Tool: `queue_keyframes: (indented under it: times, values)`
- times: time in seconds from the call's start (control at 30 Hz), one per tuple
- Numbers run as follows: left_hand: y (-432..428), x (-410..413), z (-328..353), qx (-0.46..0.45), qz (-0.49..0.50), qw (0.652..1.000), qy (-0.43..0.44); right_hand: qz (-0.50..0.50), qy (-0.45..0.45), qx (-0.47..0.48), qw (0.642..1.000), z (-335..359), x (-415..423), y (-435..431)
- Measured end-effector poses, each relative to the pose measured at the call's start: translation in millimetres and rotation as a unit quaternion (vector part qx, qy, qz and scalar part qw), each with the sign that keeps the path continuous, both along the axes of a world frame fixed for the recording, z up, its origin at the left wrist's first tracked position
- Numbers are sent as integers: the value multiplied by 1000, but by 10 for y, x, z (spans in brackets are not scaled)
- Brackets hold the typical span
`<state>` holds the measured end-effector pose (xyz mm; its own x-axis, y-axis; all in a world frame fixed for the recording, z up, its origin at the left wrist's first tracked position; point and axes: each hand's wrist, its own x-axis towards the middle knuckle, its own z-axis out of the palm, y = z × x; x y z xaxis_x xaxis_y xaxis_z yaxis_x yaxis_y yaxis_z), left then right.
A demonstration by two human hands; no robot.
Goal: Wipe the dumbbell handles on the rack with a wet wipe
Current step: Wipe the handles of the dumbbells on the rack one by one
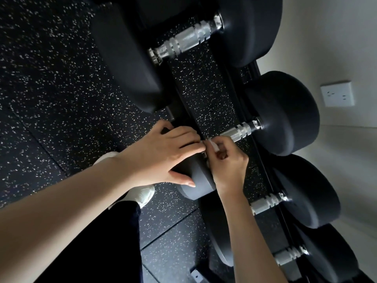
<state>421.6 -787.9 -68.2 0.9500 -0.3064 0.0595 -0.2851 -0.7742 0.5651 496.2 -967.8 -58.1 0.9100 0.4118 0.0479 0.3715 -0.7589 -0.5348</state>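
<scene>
Several black dumbbells lie across a dark rack (256, 67) that runs from top centre to bottom right. My right hand (227, 160) is curled round the near part of the second dumbbell's silver handle (239, 131), with a white wet wipe (213, 146) showing between its fingers. My left hand (163, 154) rests on that dumbbell's near black head (199, 180), fingers spread over the top and thumb on its side. The largest dumbbell's knurled handle (186, 40) lies bare above. Two smaller handles (267, 203) sit lower right, partly behind my right forearm.
Speckled black rubber floor (51, 88) fills the left side. My white shoe (142, 194) and dark trouser leg stand close to the rack. A pale wall with a white socket (336, 96) is behind the rack on the right.
</scene>
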Motion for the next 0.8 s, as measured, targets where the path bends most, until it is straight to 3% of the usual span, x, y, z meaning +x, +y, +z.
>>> queue_keyframes:
  times: [0.37,0.7,0.8]
  values:
    - [-17,-7,-3,-5,6,1000,-10,79,185,45,979,86,72,-189]
    - [-30,-25,2,-5,14,1000,-11,17,107,-32,994,14,70,17]
    - [-31,-28,-7,-11,19,1000,-7,-5,144,-83,986,-9,132,100]
